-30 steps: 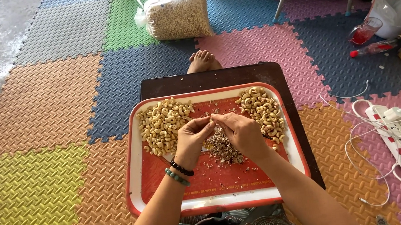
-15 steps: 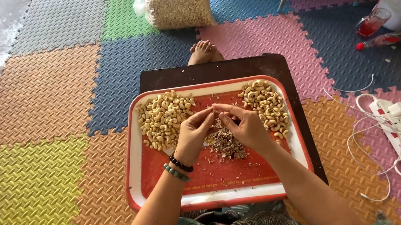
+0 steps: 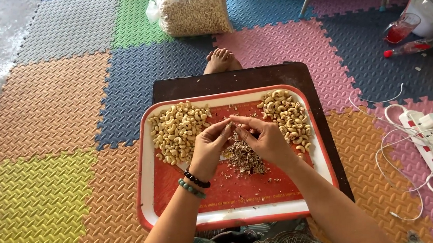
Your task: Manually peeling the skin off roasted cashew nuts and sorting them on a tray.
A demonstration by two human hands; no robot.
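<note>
Left hand [image 3: 209, 145] and right hand [image 3: 266, 138] raised together over the middle of the tray [image 3: 148, 192], fingertips meeting. Both grips narrow, pinched on one small cashew nut [image 3: 230, 123] between thumbs and forefingers; nut mostly hidden by the fingers. Two bead bracelets [image 3: 193, 184] on the left wrist, one dark, one green.

Directly beneath the hands, a heap of brown skin scraps [image 3: 244, 159] on the red tray floor. To the left, just beside the left hand, a large pile of pale cashews [image 3: 174, 129]. To the right, near the right hand, a smaller pile of cashews [image 3: 287, 115] by the tray's far right corner.

Tray resting on a dark low surface [image 3: 234, 79], bare toes [image 3: 221, 60] showing past its far edge. All around, floor of coloured foam mats [image 3: 48, 108]. Farther off, a clear bag of cashews [image 3: 193, 9] on the mats. At the right, well apart, a white power strip [image 3: 431, 142] with white cables [image 3: 391, 155], and a cup of red liquid [image 3: 400, 27].
</note>
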